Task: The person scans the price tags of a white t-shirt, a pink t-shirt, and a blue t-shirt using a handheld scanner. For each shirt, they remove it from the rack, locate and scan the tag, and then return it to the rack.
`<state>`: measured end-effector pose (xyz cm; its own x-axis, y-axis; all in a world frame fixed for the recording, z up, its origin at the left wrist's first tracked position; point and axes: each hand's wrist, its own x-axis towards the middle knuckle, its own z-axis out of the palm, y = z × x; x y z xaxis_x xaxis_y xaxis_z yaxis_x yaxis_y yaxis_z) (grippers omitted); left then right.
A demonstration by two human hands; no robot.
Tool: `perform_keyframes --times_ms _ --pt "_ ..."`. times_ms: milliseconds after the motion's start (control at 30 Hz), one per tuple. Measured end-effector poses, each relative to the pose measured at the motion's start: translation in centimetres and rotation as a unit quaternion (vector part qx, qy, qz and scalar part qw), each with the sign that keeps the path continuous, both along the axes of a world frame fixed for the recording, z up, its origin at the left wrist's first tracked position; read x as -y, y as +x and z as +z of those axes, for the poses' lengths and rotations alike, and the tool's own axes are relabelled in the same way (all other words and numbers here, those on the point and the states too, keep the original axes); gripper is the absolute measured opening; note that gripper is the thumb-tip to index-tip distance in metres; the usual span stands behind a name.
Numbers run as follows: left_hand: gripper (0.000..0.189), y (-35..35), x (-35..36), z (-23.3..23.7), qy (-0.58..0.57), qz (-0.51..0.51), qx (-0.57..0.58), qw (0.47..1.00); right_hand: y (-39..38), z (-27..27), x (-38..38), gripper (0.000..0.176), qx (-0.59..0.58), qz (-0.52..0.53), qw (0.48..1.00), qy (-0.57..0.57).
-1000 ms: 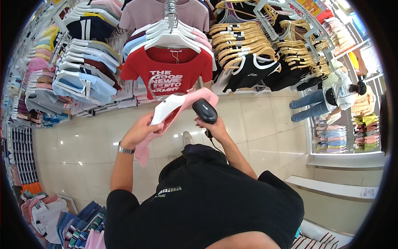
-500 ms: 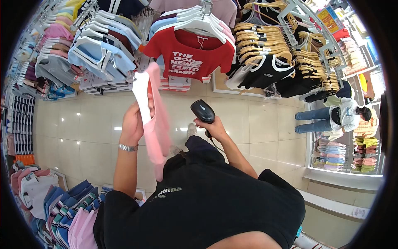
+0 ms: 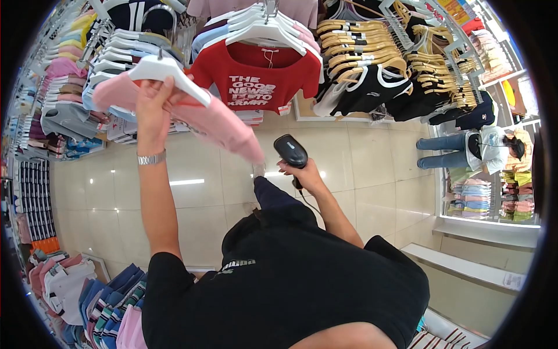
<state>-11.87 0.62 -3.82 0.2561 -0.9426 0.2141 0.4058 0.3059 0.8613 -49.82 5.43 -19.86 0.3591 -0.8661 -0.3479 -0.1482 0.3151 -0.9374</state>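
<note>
The head camera (wide, round-edged) looks forward and steeply down.

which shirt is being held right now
The pink shirt on the white hanger gripped by the left hand. The red shirt and black top hang untouched by either hand.

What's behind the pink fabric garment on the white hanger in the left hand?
Around the pink fabric garment show stacked white hangers, light-blue cloth at its left edge, and glossy beige floor tiles below. Whatever sits directly behind it is covered and cannot be seen.
</note>
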Motion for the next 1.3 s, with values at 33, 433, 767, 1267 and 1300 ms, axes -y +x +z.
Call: perform_keyframes --times_ms 33,433,767,1267,1300 --pt "0.039 0.9 1.1 0.0 0.014 0.039 0.028 0.999 -0.2 -0.5 0.8 0.028 -0.006 -0.009 1.0 0.003" --pt "0.04 8.1 12.0 3.1 -0.01 0.296 0.231 0.927 -0.4 2.1 14.0 0.025 0.076 -0.101 0.992 0.011" --pt "0.026 10.2 22.5 1.6 -0.044 0.293 0.361 0.884 -2.4 5.5 21.0 0.04 0.182 -0.056 0.982 -0.022" --pt "0.022 6.5 32.0 -0.7 0.003 0.08 0.373 0.924 -4.8 6.8 25.4 0.042 0.207 -0.075 0.975 -0.044" --pt "0.022 6.5 32.6 -1.2 0.009 0.061 0.38 0.923 -4.8 7.1 25.6 0.042 0.206 -0.073 0.975 -0.048"
